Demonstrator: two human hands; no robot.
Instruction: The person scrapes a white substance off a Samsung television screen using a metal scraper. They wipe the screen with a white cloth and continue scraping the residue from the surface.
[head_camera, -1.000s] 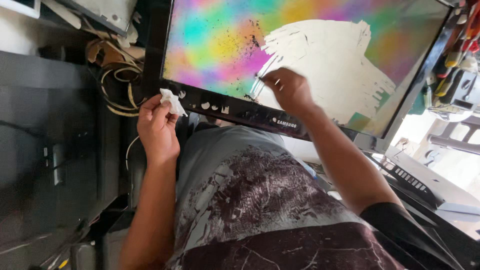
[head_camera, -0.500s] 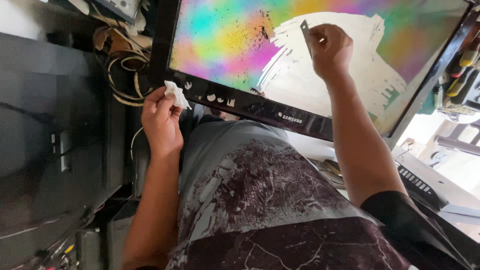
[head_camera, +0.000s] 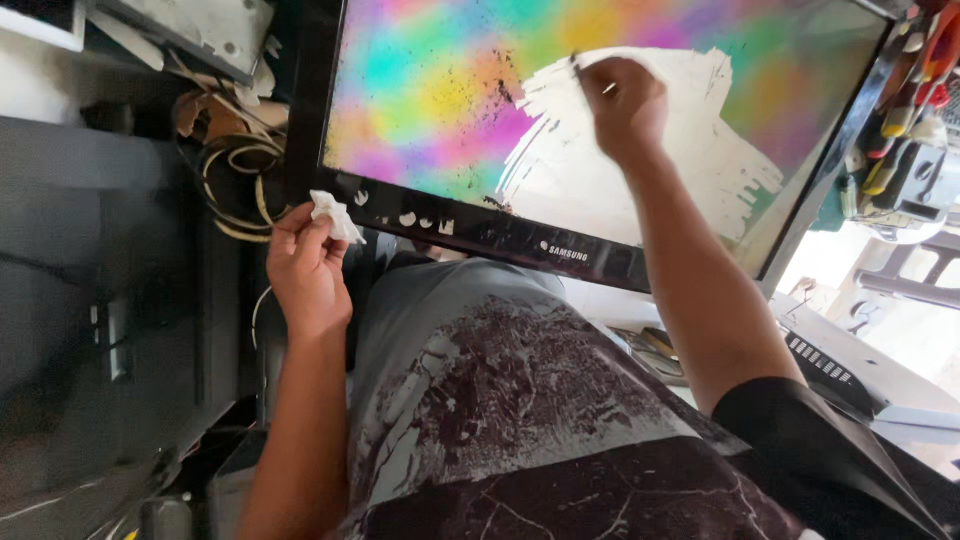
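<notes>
Right hand (head_camera: 625, 105) has slid toward nine o'clock, fist closed on a thin scraper blade against the monitor screen (head_camera: 440, 90); left hand (head_camera: 305, 265) pinches a white wad (head_camera: 333, 215), steadying the bezel's seven-o'clock corner.

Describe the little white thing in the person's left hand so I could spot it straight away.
Find the big flat screen with rainbow-coloured film in a black frame. At its lower left corner, the left hand pinches a crumpled white tissue against the frame. It is soft and wadded, unlike the flat white scraped patch where the right hand works.
</notes>
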